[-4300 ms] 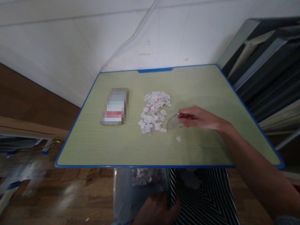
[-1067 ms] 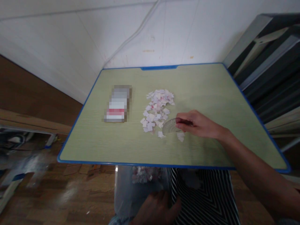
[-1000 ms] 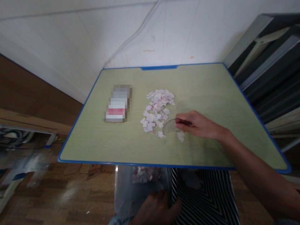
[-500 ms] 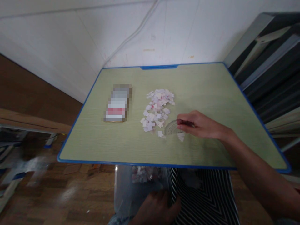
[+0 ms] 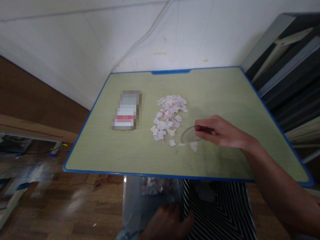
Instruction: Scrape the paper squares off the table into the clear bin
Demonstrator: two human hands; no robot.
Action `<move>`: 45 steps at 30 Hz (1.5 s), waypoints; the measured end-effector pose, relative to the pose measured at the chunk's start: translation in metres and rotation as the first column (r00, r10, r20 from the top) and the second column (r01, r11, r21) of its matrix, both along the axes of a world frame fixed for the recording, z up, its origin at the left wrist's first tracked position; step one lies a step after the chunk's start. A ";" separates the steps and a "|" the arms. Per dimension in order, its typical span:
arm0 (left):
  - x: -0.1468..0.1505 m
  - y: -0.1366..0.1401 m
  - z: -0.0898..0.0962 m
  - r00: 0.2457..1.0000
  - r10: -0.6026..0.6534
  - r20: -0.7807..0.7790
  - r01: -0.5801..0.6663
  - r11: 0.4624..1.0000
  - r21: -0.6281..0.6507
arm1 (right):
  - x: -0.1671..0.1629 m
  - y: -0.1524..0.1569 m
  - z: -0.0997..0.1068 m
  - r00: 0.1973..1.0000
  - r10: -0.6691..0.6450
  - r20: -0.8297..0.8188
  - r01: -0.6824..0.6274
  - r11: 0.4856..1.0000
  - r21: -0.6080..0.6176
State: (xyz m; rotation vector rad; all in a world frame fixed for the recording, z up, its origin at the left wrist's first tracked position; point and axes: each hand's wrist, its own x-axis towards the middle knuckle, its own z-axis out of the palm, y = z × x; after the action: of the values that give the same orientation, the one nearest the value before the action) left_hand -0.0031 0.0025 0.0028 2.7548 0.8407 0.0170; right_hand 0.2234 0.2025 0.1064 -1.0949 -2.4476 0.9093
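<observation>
My right hand [image 5: 220, 131] is closed on a clear plastic protractor [image 5: 188, 135], its curved edge pointing left, just over the tabletop. White paper scraps [image 5: 194, 146] lie under and beside the protractor, and a single scrap [image 5: 172, 143] sits to its left. Farther left spreads a loose heap of small cut paper pieces [image 5: 171, 105], some with pink marks. Below the table edge, my left hand [image 5: 167, 221] is curled at the right wall of a clear plastic bin [image 5: 133, 203], thumb outside and fingers inside. More paper scraps [image 5: 152, 185] lie in that bin.
The light green table [image 5: 105, 150] has a blue rim and stands against a white wall [image 5: 200, 33]. A blurred-out phone-shaped object [image 5: 127, 110] lies on its left side. Striped cloth [image 5: 225, 206] covers my lap. Dark folded furniture [image 5: 295, 70] leans at the right.
My right hand has moved a little to the right with the protractor, away from the heap. The left hand stays at the bin.
</observation>
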 end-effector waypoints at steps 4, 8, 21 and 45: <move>0.001 0.000 0.000 1.000 0.022 0.007 -0.023 0.999 0.032 | -0.005 0.000 -0.004 0.999 0.025 -0.045 -0.025 1.000 0.005; 0.000 -0.001 -0.001 1.000 0.008 0.009 -0.008 0.999 0.054 | -0.008 0.000 -0.007 0.999 -0.006 0.036 0.005 1.000 0.029; 0.000 0.001 0.002 1.000 0.002 -0.003 -0.002 1.000 0.011 | -0.008 -0.001 -0.006 0.996 -0.014 0.082 0.008 0.997 0.078; 0.000 0.000 -0.003 0.995 0.034 0.091 -0.042 0.996 0.080 | 0.014 0.000 0.006 0.992 -0.033 0.119 0.025 0.998 0.065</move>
State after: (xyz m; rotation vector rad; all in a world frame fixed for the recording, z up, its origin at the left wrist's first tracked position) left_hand -0.0029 0.0028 -0.0002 2.7900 0.8870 0.1849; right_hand 0.2378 0.2022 0.1129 -1.1924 -2.5307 0.7729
